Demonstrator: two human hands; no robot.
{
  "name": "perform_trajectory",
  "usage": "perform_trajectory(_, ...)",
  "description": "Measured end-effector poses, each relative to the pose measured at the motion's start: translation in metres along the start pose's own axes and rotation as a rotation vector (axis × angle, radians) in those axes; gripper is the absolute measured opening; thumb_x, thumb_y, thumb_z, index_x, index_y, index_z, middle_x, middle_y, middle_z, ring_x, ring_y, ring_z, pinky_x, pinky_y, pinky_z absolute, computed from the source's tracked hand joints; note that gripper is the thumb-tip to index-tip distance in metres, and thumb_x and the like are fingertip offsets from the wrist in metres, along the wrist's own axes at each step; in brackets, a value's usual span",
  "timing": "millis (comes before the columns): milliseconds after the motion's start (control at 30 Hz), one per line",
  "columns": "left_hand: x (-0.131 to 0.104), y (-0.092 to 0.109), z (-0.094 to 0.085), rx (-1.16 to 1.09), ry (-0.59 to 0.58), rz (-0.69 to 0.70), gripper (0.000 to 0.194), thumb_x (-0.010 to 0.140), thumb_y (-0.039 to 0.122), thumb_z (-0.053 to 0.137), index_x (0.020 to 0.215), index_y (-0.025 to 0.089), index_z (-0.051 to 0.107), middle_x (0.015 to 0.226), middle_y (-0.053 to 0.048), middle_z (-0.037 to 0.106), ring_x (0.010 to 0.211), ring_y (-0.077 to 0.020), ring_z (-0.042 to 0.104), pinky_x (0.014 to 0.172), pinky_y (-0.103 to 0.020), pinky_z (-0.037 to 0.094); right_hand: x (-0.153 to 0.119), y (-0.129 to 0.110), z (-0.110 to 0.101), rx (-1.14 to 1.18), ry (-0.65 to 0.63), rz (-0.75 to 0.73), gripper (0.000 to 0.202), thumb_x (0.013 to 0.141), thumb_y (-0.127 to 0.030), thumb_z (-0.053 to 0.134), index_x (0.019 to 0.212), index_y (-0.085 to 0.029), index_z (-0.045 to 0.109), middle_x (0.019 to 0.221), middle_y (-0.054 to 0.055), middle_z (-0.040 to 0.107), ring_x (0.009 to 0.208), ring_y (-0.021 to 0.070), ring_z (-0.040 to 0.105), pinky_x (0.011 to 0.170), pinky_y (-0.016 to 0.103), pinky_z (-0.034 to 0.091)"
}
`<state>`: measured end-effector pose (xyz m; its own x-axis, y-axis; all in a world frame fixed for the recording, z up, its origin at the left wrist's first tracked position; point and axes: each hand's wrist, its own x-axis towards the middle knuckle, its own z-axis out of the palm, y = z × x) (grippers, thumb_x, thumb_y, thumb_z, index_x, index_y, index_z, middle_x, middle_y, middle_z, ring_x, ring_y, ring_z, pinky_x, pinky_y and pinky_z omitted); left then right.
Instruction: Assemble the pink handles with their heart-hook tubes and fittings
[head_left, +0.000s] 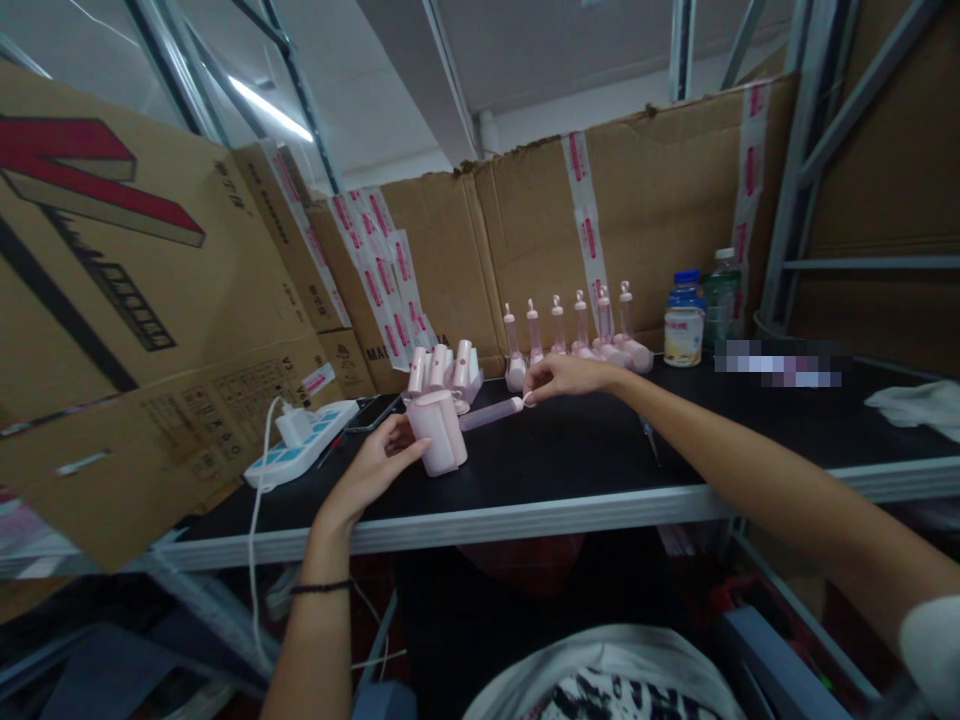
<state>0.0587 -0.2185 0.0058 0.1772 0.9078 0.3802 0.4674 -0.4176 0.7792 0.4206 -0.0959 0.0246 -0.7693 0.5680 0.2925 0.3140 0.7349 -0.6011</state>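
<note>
A white power strip (324, 432) can be seen on the black bench (555, 460). Just to the right of the strip, a round pink cup (439, 435) is held by the left hand (381, 458), with the thumb pressed on its front. Farther right of the strip, a ring on the end of a see-through pink tube (491, 413) is pinched by the right hand (566, 376), its finger and thumb close together. The tube's other end is seen right by the cup, but whether it is tucked in or behind cannot be told. Well to the right of the strip, six pink pieces (556, 325) with ring tops are lined up. Even farther right of it, a blue-capped bottle (683, 325) is placed; its red label writing is too small to be read. On the big cardboard box (262, 330) above the strip, "V3" is printed, with Chinese writing that is tipped over. On the cardboard wall (517, 230) behind the strip, "MA" is printed, with more letters covered by tape (375, 270). Red marks are printed on the tape, too small to be read.
</note>
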Motion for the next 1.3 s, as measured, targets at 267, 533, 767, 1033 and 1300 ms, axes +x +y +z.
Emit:
perform_trajectory(267, 0.000, 0.002, 0.005, 0.011, -0.051, -0.032, 0.073, 0.073, 0.052, 0.083, 0.133, 0.018, 0.059, 0.130, -0.011, 0.071, 0.118, -0.0318, 0.067, 0.102, -0.046, 0.055, 0.002, 0.005, 0.001, 0.001, 0.004, 0.003, 0.037, 0.080, -0.050, 0.076, 0.092, -0.015, 0.075, 0.086, 0.004, 0.074, 0.084, 0.0193, 0.066, 0.080, 0.031, 0.047)
perform_trajectory(533, 0.000, -0.003, 0.004, -0.045, -0.048, -0.062, 0.073, 0.071, 0.046, 0.086, 0.132, 0.017, 0.060, 0.136, -0.012, 0.068, 0.126, -0.0343, 0.064, 0.112, -0.052, 0.048, 0.001, -0.001, 0.003, 0.039, 0.050, 0.031, 0.037, 0.079, -0.049, 0.077, 0.092, -0.014, 0.074, 0.087, 0.004, 0.074, 0.085, 0.0205, 0.067, 0.079, 0.032, 0.048)
perform_trajectory(767, 0.000, -0.009, 0.003, -0.078, -0.057, -0.041, 0.073, 0.073, 0.044, 0.086, 0.136, 0.018, 0.059, 0.141, -0.012, 0.065, 0.130, -0.0341, 0.061, 0.115, -0.052, 0.045, 0.000, -0.006, 0.005, 0.020, 0.072, 0.022, 0.035, 0.079, -0.047, 0.076, 0.090, -0.014, 0.074, 0.086, 0.004, 0.073, 0.084, 0.0209, 0.066, 0.078, 0.032, 0.047)
perform_trajectory(1033, 0.001, -0.012, 0.003, -0.052, -0.063, -0.044, 0.076, 0.074, 0.048, 0.085, 0.137, 0.017, 0.057, 0.142, -0.013, 0.064, 0.130, -0.0340, 0.061, 0.116, -0.052, 0.044, 0.000, -0.007, 0.005, 0.000, 0.067, 0.018, 0.038, 0.079, -0.051, 0.075, 0.087, -0.014, 0.073, 0.083, 0.004, 0.071, 0.082, 0.0199, 0.064, 0.075, 0.031, 0.045)
perform_trajectory(1300, 0.001, -0.011, 0.004, -0.057, -0.075, -0.043, 0.076, 0.074, 0.046, 0.085, 0.138, 0.017, 0.056, 0.142, -0.012, 0.064, 0.131, -0.0340, 0.060, 0.115, -0.050, 0.045, 0.001, -0.005, 0.005, 0.010, 0.056, 0.012, 0.037, 0.078, -0.050, 0.075, 0.085, -0.014, 0.072, 0.081, 0.003, 0.070, 0.080, 0.0194, 0.063, 0.074, 0.031, 0.044)
